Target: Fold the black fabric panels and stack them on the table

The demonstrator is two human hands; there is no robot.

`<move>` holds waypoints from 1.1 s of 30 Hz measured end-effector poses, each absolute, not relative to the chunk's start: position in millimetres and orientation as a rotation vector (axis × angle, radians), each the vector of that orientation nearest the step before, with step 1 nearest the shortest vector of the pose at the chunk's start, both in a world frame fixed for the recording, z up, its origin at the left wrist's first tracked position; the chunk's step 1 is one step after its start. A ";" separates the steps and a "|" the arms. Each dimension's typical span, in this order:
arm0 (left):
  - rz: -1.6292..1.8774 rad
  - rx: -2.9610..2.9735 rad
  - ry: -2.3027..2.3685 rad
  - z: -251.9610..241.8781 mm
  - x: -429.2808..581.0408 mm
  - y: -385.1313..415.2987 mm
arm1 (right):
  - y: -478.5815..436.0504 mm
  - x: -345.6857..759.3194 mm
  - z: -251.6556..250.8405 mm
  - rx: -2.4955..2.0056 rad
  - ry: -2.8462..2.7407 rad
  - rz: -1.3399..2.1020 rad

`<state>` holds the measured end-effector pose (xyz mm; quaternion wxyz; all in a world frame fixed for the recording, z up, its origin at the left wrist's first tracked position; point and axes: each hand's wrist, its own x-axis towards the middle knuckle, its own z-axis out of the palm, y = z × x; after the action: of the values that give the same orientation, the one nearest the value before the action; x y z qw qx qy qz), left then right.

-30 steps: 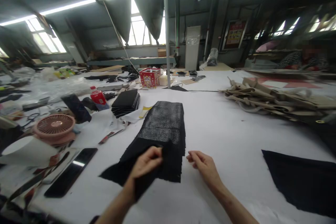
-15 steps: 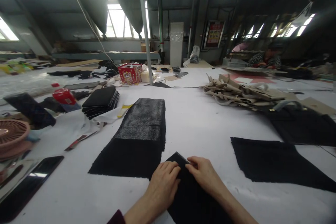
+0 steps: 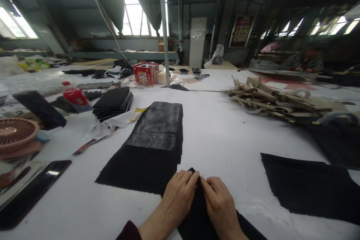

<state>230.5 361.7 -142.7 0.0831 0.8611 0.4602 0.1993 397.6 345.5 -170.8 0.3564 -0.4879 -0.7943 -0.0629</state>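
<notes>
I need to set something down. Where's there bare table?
Bare tabletop lies between the grey-topped cloth and beige pile, and between the right hand and black piece at right. The left is crowded: pink fan, glossy black slab, folded black stack.

right hand now on black cloth, nearer left hand

1. Toward the near edge of the worktop, left hand and right hand hide parts of the black cloth, itself cut off below.
2. Toward the left edge, pink fan cut off.
3. Poster lettering too small.
</notes>
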 end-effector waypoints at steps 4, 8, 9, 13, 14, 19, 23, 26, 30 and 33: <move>0.528 2.611 1.398 -142.8 228.9 363.0 | 345.2 395.6 -167.2 -1.214 -2.086 -0.252; 0.537 2.585 1.426 -141.8 228.2 364.4 | 346.5 395.7 -167.9 -1.193 -2.118 -0.292; 0.543 2.578 1.433 -141.8 228.1 364.6 | 346.9 395.8 -168.6 -1.191 -2.124 -0.297; 0.538 2.562 1.452 -141.7 227.8 365.0 | 348.2 396.4 -171.3 -1.187 -2.132 -0.295; 0.536 2.558 1.454 -141.6 227.7 365.1 | 348.4 396.6 -171.8 -1.189 -2.130 -0.287; 0.540 2.537 1.473 -141.9 226.7 365.9 | 349.0 397.5 -172.8 -1.182 -2.137 -0.284; 0.543 2.534 1.488 -142.4 226.6 366.3 | 349.3 397.1 -172.6 -1.181 -2.135 -0.276; 0.535 2.536 1.490 -142.7 227.2 366.3 | 349.2 396.5 -172.6 -1.187 -2.137 -0.262; 0.535 2.537 1.494 -143.6 227.1 366.2 | 348.9 396.5 -173.3 -1.189 -2.148 -0.268; 0.549 2.535 1.498 -143.9 226.6 366.3 | 348.9 396.6 -173.6 -1.189 -2.146 -0.279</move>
<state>226.6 366.3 -143.9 0.0733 0.8440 0.4988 0.1830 396.6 348.9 -173.6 0.3297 -0.4546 -0.8205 -0.1067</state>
